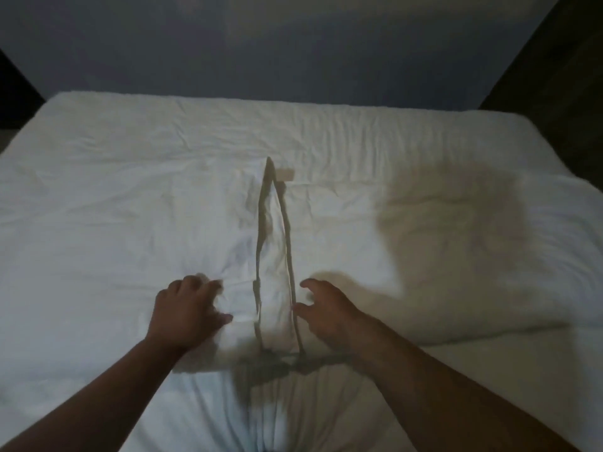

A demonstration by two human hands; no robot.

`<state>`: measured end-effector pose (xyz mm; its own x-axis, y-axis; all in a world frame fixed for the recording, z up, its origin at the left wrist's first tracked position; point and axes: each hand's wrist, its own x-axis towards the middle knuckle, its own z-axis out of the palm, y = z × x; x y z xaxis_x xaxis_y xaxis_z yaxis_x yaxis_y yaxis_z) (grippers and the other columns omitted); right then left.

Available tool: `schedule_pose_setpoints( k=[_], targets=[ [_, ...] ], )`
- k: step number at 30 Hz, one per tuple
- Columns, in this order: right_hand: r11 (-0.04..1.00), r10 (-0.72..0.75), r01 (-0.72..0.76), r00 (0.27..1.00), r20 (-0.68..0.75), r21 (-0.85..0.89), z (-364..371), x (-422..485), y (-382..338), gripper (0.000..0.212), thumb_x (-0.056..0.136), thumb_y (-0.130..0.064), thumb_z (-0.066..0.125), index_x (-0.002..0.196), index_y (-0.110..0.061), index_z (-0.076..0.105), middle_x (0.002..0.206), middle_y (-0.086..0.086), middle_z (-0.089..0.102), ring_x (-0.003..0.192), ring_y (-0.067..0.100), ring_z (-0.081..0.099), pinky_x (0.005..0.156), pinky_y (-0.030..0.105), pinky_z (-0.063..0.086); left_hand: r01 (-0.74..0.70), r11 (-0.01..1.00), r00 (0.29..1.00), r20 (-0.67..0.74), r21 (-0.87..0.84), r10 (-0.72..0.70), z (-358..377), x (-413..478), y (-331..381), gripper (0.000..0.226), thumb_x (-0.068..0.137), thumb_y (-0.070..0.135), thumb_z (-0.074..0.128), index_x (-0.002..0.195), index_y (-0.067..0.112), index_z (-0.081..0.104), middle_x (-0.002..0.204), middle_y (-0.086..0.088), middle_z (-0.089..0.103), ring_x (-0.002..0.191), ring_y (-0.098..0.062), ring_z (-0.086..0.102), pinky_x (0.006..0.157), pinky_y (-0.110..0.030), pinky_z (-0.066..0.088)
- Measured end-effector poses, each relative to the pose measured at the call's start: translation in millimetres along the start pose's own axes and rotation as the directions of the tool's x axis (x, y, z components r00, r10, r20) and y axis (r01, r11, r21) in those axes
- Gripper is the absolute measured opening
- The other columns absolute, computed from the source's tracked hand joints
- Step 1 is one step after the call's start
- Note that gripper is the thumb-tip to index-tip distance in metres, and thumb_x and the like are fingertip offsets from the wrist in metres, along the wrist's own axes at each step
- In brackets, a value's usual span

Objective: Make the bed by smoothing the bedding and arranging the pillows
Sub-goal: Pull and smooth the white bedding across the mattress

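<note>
**Both hands down at the near edge of the pillows**

The left hand (pixel 187 308) sits on the left pillow (pixel 130 223) with its fingers bent down into the fabric. It's blurry, so I honestly can't tell if it's pinching cloth or just pressing. The right hand (pixel 326 313) has its fingers spread and loose, on the near corner of the right pillow (pixel 456 239). Between the hands a dark-edged fold of pillowcase (pixel 275 256) runs away from the camera. Both pillows lie side by side across the white sheet (pixel 293 419), with the grey wall (pixel 293 44) behind.
</note>
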<state>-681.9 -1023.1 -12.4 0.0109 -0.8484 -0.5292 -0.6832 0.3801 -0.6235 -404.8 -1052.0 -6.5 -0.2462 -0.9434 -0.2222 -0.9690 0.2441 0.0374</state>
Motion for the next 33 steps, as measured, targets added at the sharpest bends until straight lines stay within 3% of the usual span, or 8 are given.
schedule_pose_setpoints(
  k=[7, 12, 17, 23, 26, 28, 31, 33],
  targets=[
    [0.95, -0.076, 0.055, 0.995, 0.057, 0.308, 7.8, 58.1, -23.3, 0.039, 0.099, -0.037, 0.045, 0.136, -0.028, 0.047, 0.143, 0.011, 0.047, 0.126, 0.028, 0.05, 0.103, 0.043, 0.044, -0.198, 0.941, 0.927, -0.365, -0.276, 0.088, 29.6, 39.0, 9.5, 0.03, 0.085, 0.038, 0.047, 0.094, 0.018, 0.067, 0.078, -0.001, 0.065, 0.07, -0.027, 0.057, 0.062, -0.033, 0.042],
    [0.572, 0.026, -0.185, 0.978, 0.207, 0.799, -12.9, 73.6, -26.9, 0.058, 0.096, -0.061, 0.034, 0.132, -0.021, 0.056, 0.128, 0.005, 0.063, 0.119, 0.023, 0.059, 0.103, 0.039, 0.044, -0.29, 0.912, 0.905, -0.394, -0.291, 0.162, 22.4, 53.1, 55.0, 0.027, 0.086, 0.039, 0.049, 0.091, 0.017, 0.064, 0.077, -0.003, 0.063, 0.07, -0.026, 0.055, 0.062, -0.032, 0.042],
    [0.795, 0.072, -0.178, 0.977, 0.2, 0.579, -7.6, 93.5, -35.5, 0.091, 0.065, -0.078, 0.061, 0.141, -0.031, 0.043, 0.138, -0.01, 0.052, 0.122, 0.014, 0.054, 0.107, 0.04, 0.041, -0.227, 0.898, 0.968, -0.192, -0.377, 0.164, 37.0, 52.8, 55.9, 0.035, 0.086, 0.046, 0.053, 0.096, 0.017, 0.07, 0.089, 0.001, 0.066, 0.079, -0.023, 0.061, 0.069, -0.033, 0.049],
    [0.705, 0.07, -0.157, 0.986, 0.153, 0.692, 20.6, 116.5, -48.5, 0.061, 0.062, -0.041, 0.086, 0.114, -0.016, 0.066, 0.106, 0.003, 0.073, 0.093, 0.019, 0.072, 0.086, 0.041, 0.057, -0.286, 0.864, 0.937, -0.31, -0.414, 0.162, 13.0, 25.7, 15.8, 0.054, 0.089, 0.058, 0.048, 0.115, 0.014, 0.065, 0.115, -0.008, 0.068, 0.105, -0.025, 0.062, 0.097, -0.03, 0.039],
    [0.716, 0.094, -0.241, 0.963, 0.252, 0.655, 29.8, 120.1, -50.4, 0.055, 0.059, -0.043, 0.085, 0.104, -0.013, 0.073, 0.096, 0.008, 0.075, 0.087, 0.025, 0.073, 0.081, 0.04, 0.059, 0.09, 0.949, 0.88, -0.421, -0.302, -0.218, -5.9, 25.2, -85.9, 0.066, 0.083, 0.064, 0.049, 0.121, 0.011, 0.059, 0.122, -0.015, 0.062, 0.113, -0.034, 0.057, 0.103, -0.05, 0.037],
    [0.72, 0.086, -0.29, 0.939, 0.334, 0.63, 34.6, 122.4, -50.6, 0.041, 0.061, -0.044, 0.083, 0.093, -0.018, 0.078, 0.093, 0.01, 0.075, 0.084, 0.027, 0.073, 0.073, 0.038, 0.059, 0.428, 0.867, 0.836, -0.253, -0.255, -0.486, -11.5, 25.6, -147.5, 0.097, 0.07, 0.079, 0.043, 0.134, 0.006, 0.046, 0.135, -0.025, 0.05, 0.125, -0.042, 0.046, 0.108, -0.054, 0.033],
    [0.665, 0.042, -0.317, 0.92, 0.39, 0.676, 43.1, 125.0, -57.8, 0.02, 0.07, -0.04, 0.082, 0.086, -0.028, 0.079, 0.091, 0.006, 0.076, 0.081, 0.022, 0.073, 0.06, 0.028, 0.056, 0.505, 0.852, 0.853, -0.071, -0.136, -0.517, 6.2, 38.2, -167.7, 0.114, 0.058, 0.089, 0.033, 0.144, 0.015, 0.037, 0.143, -0.026, 0.04, 0.13, -0.044, 0.039, 0.108, -0.053, 0.032],
    [0.63, 0.052, -0.34, 0.916, 0.399, 0.698, 49.2, 126.4, -63.7, 0.035, 0.062, -0.044, 0.085, 0.09, -0.025, 0.079, 0.095, 0.003, 0.076, 0.087, 0.021, 0.073, 0.063, 0.027, 0.056, 0.484, 0.873, 0.87, -0.076, -0.063, -0.488, 23.3, 46.2, -157.8, 0.112, 0.057, 0.091, 0.031, 0.145, 0.021, 0.034, 0.145, -0.024, 0.038, 0.129, -0.044, 0.039, 0.107, -0.054, 0.031]
  ],
)
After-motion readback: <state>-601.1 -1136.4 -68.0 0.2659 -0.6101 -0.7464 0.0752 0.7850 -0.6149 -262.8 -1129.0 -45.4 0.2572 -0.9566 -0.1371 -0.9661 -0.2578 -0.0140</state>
